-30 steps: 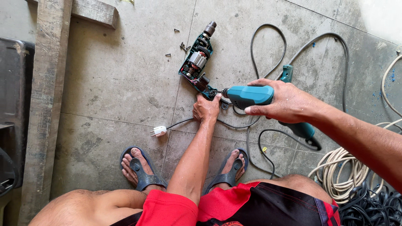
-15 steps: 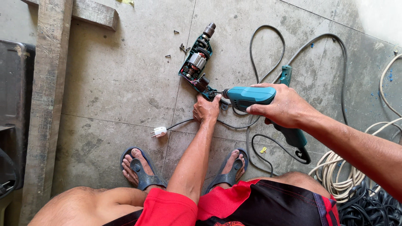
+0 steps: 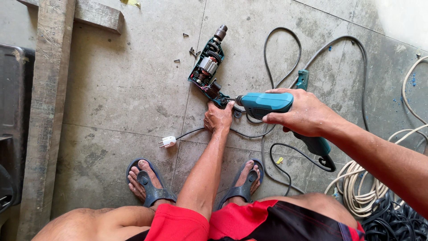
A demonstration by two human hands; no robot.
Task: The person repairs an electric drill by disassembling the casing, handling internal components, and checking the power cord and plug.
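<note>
Head view, looking straight down at tiled concrete floor (image 3: 111, 89). Opened electric drill (image 3: 207, 67) lying flat on floor ahead of both feet, housing half removed, motor armature and wiring exposed. Long axis running diagonally: chuck pointing up and slightly right, away from body; handle end pointing down toward hands. Loose black screws (image 3: 192, 51) scattered just beside chuck end, upper left.

Left hand (image 3: 218, 118) pressed on floor at lower handle end of drill, fingers curled against housing and the cord there; nearer hand to drill. Cannot tell whether clamped on housing or only bracing it.

Right hand (image 3: 303, 111) closed around body of teal power screwdriver (image 3: 266, 102), held roughly horizontal, tip pointing left and meeting drill handle end just above left fingertips. Tool axis thus crossing drill axis at lower end. Drill lying up and to left of right hand.

Grey power cord (image 3: 285, 58) looping across floor behind screwdriver; white plug (image 3: 168, 142) lying left of left forearm, unplugged. Second teal tool (image 3: 312, 138) partly hidden under right wrist. Coiled white cable (image 3: 365, 192) and black cable (image 3: 392, 223) at lower right. Wooden plank (image 3: 44, 111) along left, dark case (image 3: 11, 125) at left edge. Blue sandals (image 3: 151, 187) on both feet, red shorts (image 3: 178, 225) at bottom.
</note>
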